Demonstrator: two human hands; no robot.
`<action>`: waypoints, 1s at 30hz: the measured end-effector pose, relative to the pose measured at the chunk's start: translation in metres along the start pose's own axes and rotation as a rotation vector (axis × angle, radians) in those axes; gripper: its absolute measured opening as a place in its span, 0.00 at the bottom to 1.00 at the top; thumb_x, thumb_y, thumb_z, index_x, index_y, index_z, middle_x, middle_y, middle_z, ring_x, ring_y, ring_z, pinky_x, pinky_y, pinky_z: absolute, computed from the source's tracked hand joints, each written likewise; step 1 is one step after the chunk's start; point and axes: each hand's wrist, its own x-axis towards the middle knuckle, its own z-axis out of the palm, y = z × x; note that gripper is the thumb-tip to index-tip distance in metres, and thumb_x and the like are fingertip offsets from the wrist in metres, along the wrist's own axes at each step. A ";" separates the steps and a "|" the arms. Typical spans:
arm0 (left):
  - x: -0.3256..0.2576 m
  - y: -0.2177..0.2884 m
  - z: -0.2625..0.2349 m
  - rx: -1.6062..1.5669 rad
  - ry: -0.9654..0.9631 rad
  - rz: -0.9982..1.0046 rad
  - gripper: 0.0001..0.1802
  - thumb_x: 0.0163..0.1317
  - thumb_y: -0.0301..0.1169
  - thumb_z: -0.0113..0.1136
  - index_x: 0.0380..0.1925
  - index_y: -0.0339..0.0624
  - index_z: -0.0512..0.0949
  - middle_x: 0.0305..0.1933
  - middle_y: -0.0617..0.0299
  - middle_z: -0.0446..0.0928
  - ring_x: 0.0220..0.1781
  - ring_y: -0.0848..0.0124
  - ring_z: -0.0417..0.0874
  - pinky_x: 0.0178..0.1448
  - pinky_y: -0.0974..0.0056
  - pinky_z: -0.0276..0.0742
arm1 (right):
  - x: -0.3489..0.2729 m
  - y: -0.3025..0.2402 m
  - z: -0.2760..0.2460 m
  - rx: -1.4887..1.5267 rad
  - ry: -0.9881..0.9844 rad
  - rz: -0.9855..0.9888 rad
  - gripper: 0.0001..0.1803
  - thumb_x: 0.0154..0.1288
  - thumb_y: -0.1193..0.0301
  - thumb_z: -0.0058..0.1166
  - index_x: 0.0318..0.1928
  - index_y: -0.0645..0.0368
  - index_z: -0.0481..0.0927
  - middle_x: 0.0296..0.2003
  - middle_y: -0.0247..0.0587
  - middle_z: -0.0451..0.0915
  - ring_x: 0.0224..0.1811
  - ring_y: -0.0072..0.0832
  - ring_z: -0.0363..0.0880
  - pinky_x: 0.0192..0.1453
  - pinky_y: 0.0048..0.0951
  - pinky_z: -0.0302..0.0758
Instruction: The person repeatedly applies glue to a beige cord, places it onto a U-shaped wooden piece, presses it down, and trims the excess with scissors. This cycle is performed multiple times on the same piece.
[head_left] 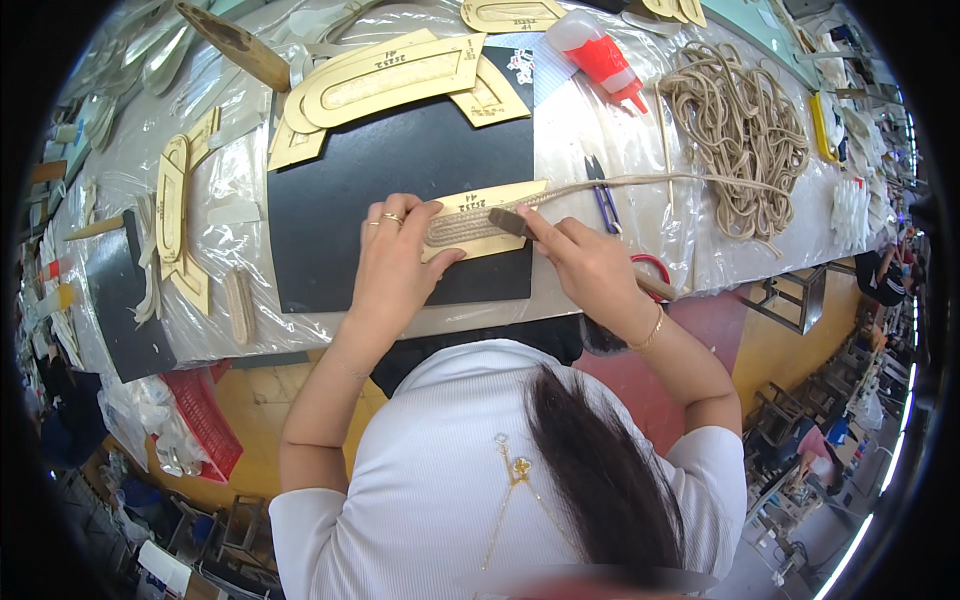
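Note:
On a black mat [340, 220] lies a yellow card template [520, 192] with beige braided cord [465, 228] set in close rows along it. My left hand [390, 260] grips the template's left end, thumb and forefinger on either side of the cord. In my right hand [590, 265] is a hammer, its metal head [508, 221] over the right end of the rows and its wooden handle [655, 283] running back past my wrist. From there the cord stretches right to a big loose heap of cord [735, 130].
Beyond the mat's middle lie stacked yellow templates [385, 80] and a wooden stick [235, 48]. A red-and-clear squeeze bottle [600, 60], blue thread snips [604, 200] and red-handled scissors [655, 265] are to the right. More templates [175, 210] and a wrapped cord piece [240, 305] sit left.

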 end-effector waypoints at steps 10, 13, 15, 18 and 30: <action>-0.012 -0.009 -0.011 0.064 0.064 -0.112 0.30 0.49 0.35 0.79 0.53 0.42 0.79 0.53 0.58 0.74 0.56 0.57 0.73 0.61 0.55 0.65 | 0.012 -0.017 0.001 0.036 0.028 -0.063 0.31 0.60 0.74 0.65 0.66 0.48 0.79 0.27 0.36 0.76 0.23 0.33 0.76 0.27 0.34 0.73; -0.017 -0.011 -0.010 -0.003 0.061 -0.146 0.29 0.50 0.33 0.79 0.52 0.40 0.79 0.53 0.55 0.74 0.56 0.55 0.73 0.61 0.54 0.67 | 0.017 -0.027 0.005 0.129 0.083 -0.098 0.31 0.61 0.72 0.65 0.67 0.45 0.78 0.27 0.35 0.76 0.24 0.32 0.77 0.27 0.33 0.74; -0.015 -0.010 -0.008 -0.053 0.077 -0.145 0.28 0.50 0.31 0.79 0.51 0.39 0.79 0.53 0.54 0.74 0.56 0.54 0.74 0.61 0.53 0.70 | 0.021 -0.030 0.008 0.025 -0.133 -0.003 0.33 0.60 0.71 0.66 0.67 0.43 0.77 0.28 0.34 0.77 0.26 0.32 0.79 0.27 0.35 0.74; -0.007 -0.001 0.001 -0.127 0.089 -0.089 0.28 0.49 0.29 0.79 0.50 0.37 0.79 0.52 0.54 0.75 0.56 0.53 0.76 0.60 0.53 0.74 | 0.016 -0.017 0.004 0.054 0.024 -0.083 0.34 0.59 0.72 0.67 0.67 0.43 0.77 0.29 0.33 0.78 0.27 0.31 0.80 0.28 0.35 0.75; 0.014 0.022 0.009 0.064 -0.077 -0.022 0.26 0.51 0.28 0.76 0.49 0.33 0.76 0.50 0.47 0.72 0.53 0.49 0.73 0.60 0.51 0.72 | -0.109 0.135 -0.020 -0.045 0.302 0.226 0.23 0.56 0.82 0.62 0.54 0.60 0.82 0.49 0.45 0.81 0.53 0.45 0.78 0.62 0.44 0.72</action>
